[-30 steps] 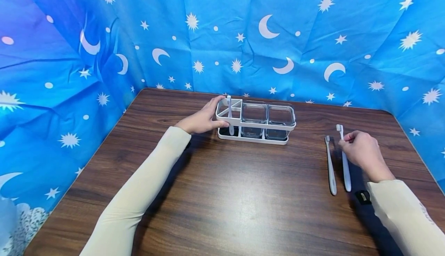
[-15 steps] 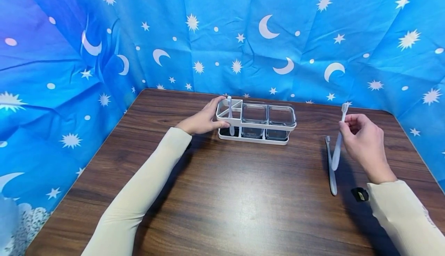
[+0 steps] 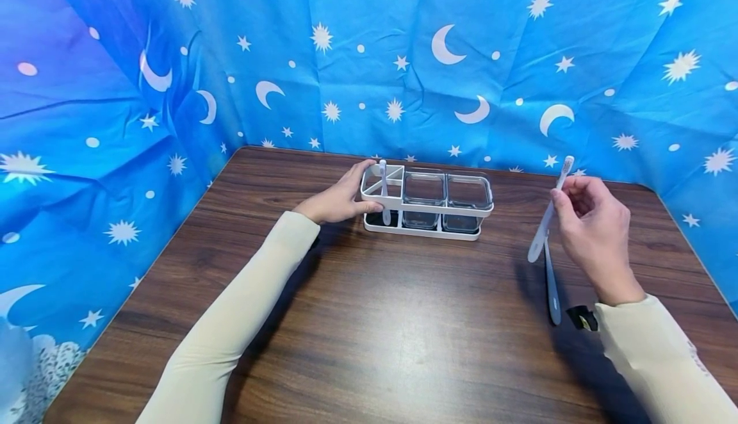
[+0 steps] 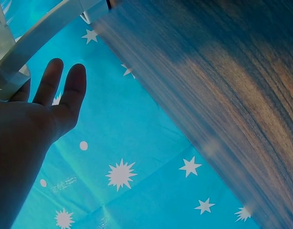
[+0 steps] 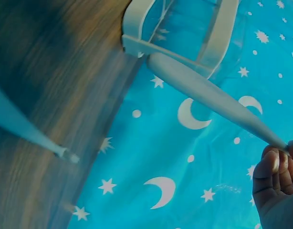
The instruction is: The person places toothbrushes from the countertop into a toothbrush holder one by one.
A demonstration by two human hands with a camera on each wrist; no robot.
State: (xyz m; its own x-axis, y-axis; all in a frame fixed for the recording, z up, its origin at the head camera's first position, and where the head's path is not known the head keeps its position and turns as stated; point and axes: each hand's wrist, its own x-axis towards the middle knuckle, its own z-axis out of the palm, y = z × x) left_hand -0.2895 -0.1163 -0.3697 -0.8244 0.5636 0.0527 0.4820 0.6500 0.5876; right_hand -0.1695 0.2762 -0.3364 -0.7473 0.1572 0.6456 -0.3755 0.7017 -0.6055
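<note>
A white toothbrush holder [image 3: 446,209] stands near the back of the table, also partly seen in the left wrist view as a pale rim [image 4: 44,36]. My left hand [image 3: 334,201] grips its left end, thumb in front and fingers at the back. One toothbrush [image 3: 385,184] stands upright in the divided left compartment. My right hand [image 3: 599,238] pinches another toothbrush [image 3: 543,232] in the air, bristles up and handle slanting down to the left. Below it a third toothbrush [image 3: 553,289] lies on the table, its head hidden behind the held handle.
Two clear square cups [image 3: 425,188] sit side by side in the holder's middle and right. The dark wooden table [image 3: 403,321] reaches back to a blue curtain [image 3: 357,78] with stars and moons.
My right hand has lifted its toothbrush off the table and carried it left, over the one lying there. The left hand stays on the holder.
</note>
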